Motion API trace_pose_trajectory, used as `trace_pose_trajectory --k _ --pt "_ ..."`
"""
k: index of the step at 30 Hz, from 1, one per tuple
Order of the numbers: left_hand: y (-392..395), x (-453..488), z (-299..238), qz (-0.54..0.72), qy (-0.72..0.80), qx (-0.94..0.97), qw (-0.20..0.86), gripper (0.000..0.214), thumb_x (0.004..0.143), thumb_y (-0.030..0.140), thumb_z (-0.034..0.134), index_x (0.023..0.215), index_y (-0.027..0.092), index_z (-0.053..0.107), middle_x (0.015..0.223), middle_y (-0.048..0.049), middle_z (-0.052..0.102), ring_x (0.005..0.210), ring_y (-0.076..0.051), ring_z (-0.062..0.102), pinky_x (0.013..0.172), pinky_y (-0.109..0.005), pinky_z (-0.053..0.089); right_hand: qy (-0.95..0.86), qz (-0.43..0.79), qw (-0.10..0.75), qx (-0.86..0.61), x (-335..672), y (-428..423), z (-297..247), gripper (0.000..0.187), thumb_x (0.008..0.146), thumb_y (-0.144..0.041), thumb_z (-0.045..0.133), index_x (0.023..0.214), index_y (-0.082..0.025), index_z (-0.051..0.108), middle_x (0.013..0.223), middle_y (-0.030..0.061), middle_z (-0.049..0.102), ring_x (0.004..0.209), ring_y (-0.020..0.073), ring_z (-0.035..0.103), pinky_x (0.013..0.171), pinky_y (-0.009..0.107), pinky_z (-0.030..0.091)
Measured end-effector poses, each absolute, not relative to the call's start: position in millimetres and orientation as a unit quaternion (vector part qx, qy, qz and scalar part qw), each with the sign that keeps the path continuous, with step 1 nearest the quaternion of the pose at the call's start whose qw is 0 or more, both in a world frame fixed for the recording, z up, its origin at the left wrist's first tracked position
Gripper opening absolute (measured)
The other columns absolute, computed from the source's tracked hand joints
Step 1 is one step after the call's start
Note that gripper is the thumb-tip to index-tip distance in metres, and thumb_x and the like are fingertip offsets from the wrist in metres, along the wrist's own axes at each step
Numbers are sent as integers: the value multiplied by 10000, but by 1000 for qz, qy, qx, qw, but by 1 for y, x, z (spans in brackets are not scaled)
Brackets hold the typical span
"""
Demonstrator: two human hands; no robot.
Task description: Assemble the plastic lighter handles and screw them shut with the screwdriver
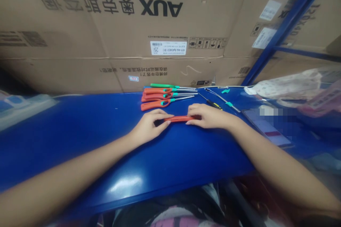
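Both my hands rest on a blue table [87,131] and together hold a slim red lighter body [179,118] that lies flat between them. My left hand [150,125] pinches its left end with curled fingers. My right hand [207,115] covers its right end with the fingers closed over it. Just behind the hands lies a row of several long-nozzle lighters [160,96] with red or green handles and metal tubes pointing right.
A yellow-handled screwdriver [213,104] and a thin tool with a teal piece [227,104] lie to the right of the lighters. A phone [266,127] lies at right, with plastic bags [298,87] behind it. Big cardboard boxes [119,32] wall off the table's back.
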State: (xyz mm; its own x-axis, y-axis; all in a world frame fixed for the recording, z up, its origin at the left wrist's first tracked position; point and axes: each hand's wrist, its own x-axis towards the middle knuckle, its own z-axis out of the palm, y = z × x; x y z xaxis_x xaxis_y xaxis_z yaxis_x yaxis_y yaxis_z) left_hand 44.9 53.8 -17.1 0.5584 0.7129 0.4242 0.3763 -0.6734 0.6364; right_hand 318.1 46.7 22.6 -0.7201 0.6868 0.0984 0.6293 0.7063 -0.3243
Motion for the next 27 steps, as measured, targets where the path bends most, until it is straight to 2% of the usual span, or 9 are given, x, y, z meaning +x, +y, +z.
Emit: trace_pose_trajectory --k 4,10,13,18,23,27 --pt "53 45 -17 344 331 844 246 252 925 315 625 1091 197 774 1101 -89 736 1008 -223 702 943 -381 557 -921 111 124 -353 317 48 20 259 956 -398 618 847 -169 668 862 64 622 869 209 539 795 356 442" --pt "55 43 -19 336 323 852 239 269 890 284 669 1131 203 753 1145 -88 740 1062 -229 696 994 -395 544 -919 130 150 -340 316 43 29 118 916 -197 610 819 -180 676 843 56 659 840 189 561 767 331 453" --pt "57 42 -21 329 321 856 235 320 863 273 695 1172 197 733 1175 -93 735 1085 -233 691 1014 -400 535 -917 136 140 -347 317 44 31 80 892 -222 659 831 -179 687 859 55 663 855 189 566 779 329 456" --pt "57 42 -22 319 326 862 222 335 859 260 686 1179 169 716 1166 -96 733 1053 -225 692 996 -390 538 -922 137 104 -348 319 46 29 130 896 -284 696 818 -180 696 854 58 656 887 208 535 810 349 445" --pt "58 42 -23 317 341 856 224 359 846 279 692 1186 165 698 1134 -85 738 983 -216 701 934 -372 564 -909 162 143 -356 318 46 29 144 920 -255 659 795 -183 660 851 49 681 865 196 561 788 332 449" --pt "59 43 -24 326 356 844 233 393 821 289 710 1199 185 674 1203 -88 727 1078 -242 694 989 -398 547 -893 139 223 -365 317 47 28 126 934 -250 619 835 -184 663 854 49 676 812 178 596 768 315 465"
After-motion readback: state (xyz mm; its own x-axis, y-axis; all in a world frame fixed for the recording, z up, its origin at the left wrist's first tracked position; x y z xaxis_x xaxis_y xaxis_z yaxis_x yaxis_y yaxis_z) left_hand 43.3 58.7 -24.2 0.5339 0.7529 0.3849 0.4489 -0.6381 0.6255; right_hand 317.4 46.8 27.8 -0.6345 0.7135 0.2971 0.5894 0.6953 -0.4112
